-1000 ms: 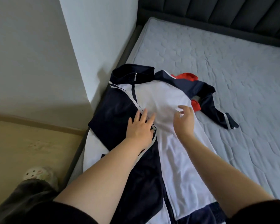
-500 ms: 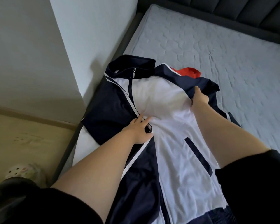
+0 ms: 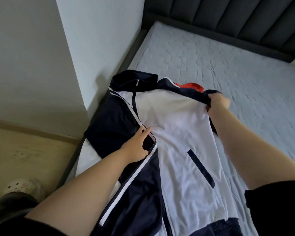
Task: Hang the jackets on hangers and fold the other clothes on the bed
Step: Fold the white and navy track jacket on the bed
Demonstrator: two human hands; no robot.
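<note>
A navy and white track jacket lies zipped and face up on the bed's left side, collar toward the headboard. My left hand rests on its left side at the white stripe, fingers straight, with navy cloth lying over part of it. My right hand grips the navy right sleeve at the shoulder and holds it lifted. A red garment peeks out from under the jacket's right shoulder.
The grey quilted mattress stretches to the right and back, ending at a dark padded headboard. A white wall corner stands close on the left. My foot in a pale clog is on the wooden floor.
My right hand moved from the white front out to the right sleeve, closed on it and lifted it. My left hand slid slightly down along the stripe.
</note>
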